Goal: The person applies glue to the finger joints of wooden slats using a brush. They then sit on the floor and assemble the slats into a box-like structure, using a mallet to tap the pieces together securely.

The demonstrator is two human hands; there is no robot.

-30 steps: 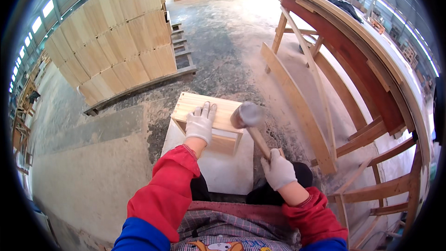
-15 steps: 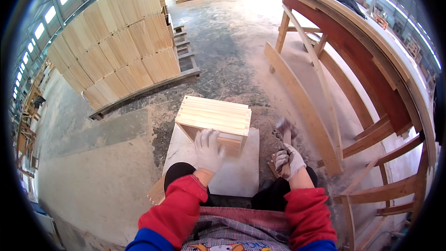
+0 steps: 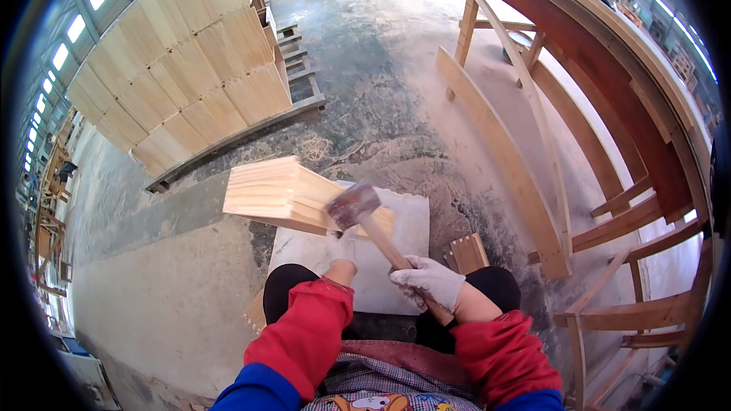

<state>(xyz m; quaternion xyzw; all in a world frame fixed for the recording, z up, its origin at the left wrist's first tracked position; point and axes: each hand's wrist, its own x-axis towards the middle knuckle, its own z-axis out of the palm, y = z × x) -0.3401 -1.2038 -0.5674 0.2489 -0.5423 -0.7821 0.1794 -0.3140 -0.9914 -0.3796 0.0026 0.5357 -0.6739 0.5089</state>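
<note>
My right hand point(image 3: 430, 283), in a whitish glove, is closed round the wooden handle of a mallet point(image 3: 354, 205). Its brown head is raised over the near right part of an open-framed wooden box point(image 3: 266, 190). That pale box stands askew, its corner toward me and its left end out past the white sheet or board point(image 3: 407, 228). My left hand point(image 3: 341, 250), also gloved, grips the box's near edge; the mallet head and the box hide most of its fingers. A small light wooden piece point(image 3: 375, 227) shows beside the mallet head, partly covered.
Short finger-jointed boards point(image 3: 466, 253) lie by my right knee, and another wooden piece point(image 3: 255, 312) by my left. A tall stack of wooden boxes point(image 3: 183, 68) stands on a pallet point(image 3: 304, 99) ahead left. A workbench with wooden legs point(image 3: 594, 46) and a leaning plank point(image 3: 502, 167) flank my right.
The box has turned and shifted left, with my left hand now at its near edge. My right hand has brought the mallet from the right side over to the box.
</note>
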